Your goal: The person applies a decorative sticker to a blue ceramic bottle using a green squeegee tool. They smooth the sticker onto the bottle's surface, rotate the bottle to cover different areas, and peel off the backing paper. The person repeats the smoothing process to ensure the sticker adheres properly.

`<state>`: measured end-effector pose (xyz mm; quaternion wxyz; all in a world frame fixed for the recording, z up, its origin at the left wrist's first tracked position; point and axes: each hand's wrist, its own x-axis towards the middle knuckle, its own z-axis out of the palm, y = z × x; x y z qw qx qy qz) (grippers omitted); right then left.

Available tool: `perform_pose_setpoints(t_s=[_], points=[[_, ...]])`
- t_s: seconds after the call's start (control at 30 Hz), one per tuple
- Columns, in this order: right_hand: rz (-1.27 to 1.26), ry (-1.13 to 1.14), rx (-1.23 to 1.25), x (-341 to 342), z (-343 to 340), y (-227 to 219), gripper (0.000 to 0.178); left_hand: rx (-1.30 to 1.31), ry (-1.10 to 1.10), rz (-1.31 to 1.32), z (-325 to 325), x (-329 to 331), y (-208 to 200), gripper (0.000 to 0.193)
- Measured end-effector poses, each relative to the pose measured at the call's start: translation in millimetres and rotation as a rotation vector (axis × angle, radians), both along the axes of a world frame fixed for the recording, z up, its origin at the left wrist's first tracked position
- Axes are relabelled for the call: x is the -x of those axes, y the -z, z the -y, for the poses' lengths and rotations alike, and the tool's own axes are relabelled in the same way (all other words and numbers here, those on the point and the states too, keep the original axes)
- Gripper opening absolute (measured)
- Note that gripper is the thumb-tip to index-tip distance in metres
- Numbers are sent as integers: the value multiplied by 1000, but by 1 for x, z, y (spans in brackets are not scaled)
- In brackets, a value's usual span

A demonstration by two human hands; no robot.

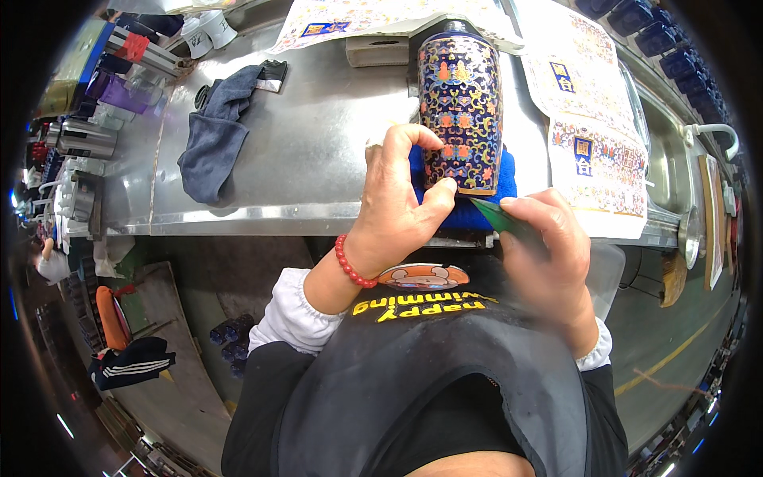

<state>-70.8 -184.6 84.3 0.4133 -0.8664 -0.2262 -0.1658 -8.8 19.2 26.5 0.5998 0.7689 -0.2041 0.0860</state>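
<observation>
A dark blue bottle (459,103) with a colourful floral pattern lies on its side on a blue cloth (507,171), its neck pointing away from me. My left hand (401,187), with a red bead bracelet on the wrist, is curled at the bottle's lower left; forefinger and thumb rest on the pattern near the bottom edge. In my right hand (548,230) is a thin green scraper (494,215), pinched between thumb and fingers. The scraper's pointed tip is close to the bottle's bottom edge; whether it touches cannot be made out. Part of the right hand is blurred.
Printed decal sheets (600,171) lie on the metal counter (318,151) to the right, and another sheet (381,16) at the back. A grey cloth (214,139) is at the left. A small box (377,52) stands behind; a sink (658,151) is at the far right.
</observation>
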Motion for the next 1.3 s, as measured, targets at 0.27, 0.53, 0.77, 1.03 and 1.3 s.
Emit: perform_pose_setpoints(t_s=[0.27,0.53,0.77,1.03,1.3], points=[[-164,66,-54,1,-8,-9,37,-136,-59,93,3,0,-6,43],[-248,126,-66,-1,-13,-4,35,-67,-16,70,-3,0,-1,39],[-138,62,14,-1,-17,-4,38,-7,12,45,-7,1,5,36],[300,-24,366,2,-17,0,43,15,9,2,-6,2,5,35],[328,-5,476,7,-15,2,42,32,6,-26,-6,3,5,35]])
